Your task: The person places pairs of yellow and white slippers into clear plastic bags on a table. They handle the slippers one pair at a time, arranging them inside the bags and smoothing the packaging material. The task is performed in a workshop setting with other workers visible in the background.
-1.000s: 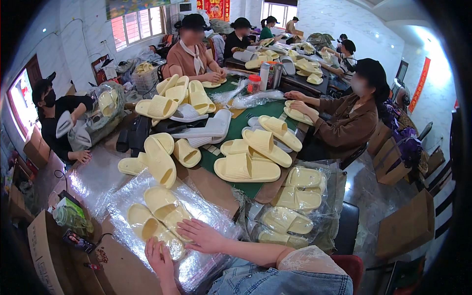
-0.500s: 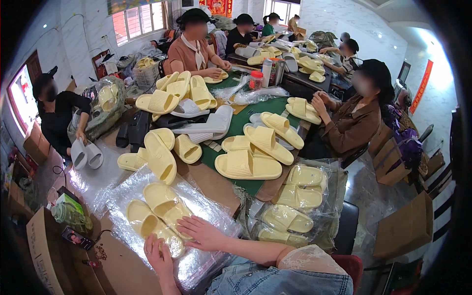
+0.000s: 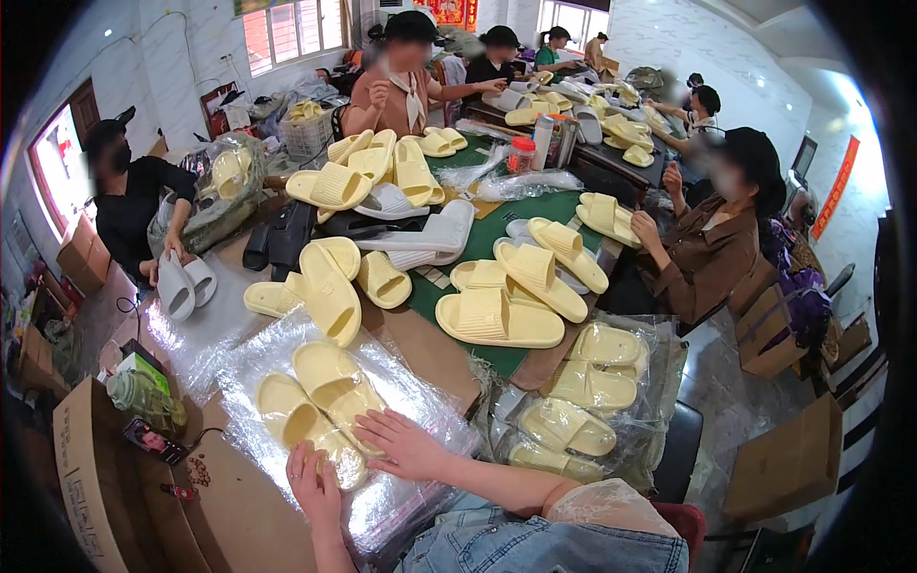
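A pair of pale yellow slippers [image 3: 325, 377] lies side by side on a stack of clear plastic bags [image 3: 420, 415] right in front of me. My left hand [image 3: 315, 485] rests against the heel end of the left slipper, its fingers apart. Over the heel of the other slipper, my right hand [image 3: 406, 445] lies flat with its fingers stretched out. Glare on the plastic hides whether the heels are inside a bag. Beyond the bags, more loose yellow slippers [image 3: 331, 291] are heaped on the table.
Bagged yellow slippers [image 3: 568, 425] are stacked at my right. Grey slippers [image 3: 435, 234] lie among the yellow ones on the green mat [image 3: 482, 196]. To my left are a green jug [image 3: 143, 396], a phone [image 3: 153, 439] and a cardboard box [image 3: 86, 477]. Co-workers sit around the table.
My hands stay at the slipper heels with little movement. The whole view has shifted slightly. Across the table, a co-worker has raised one hand; the co-worker at right has also lifted a hand.
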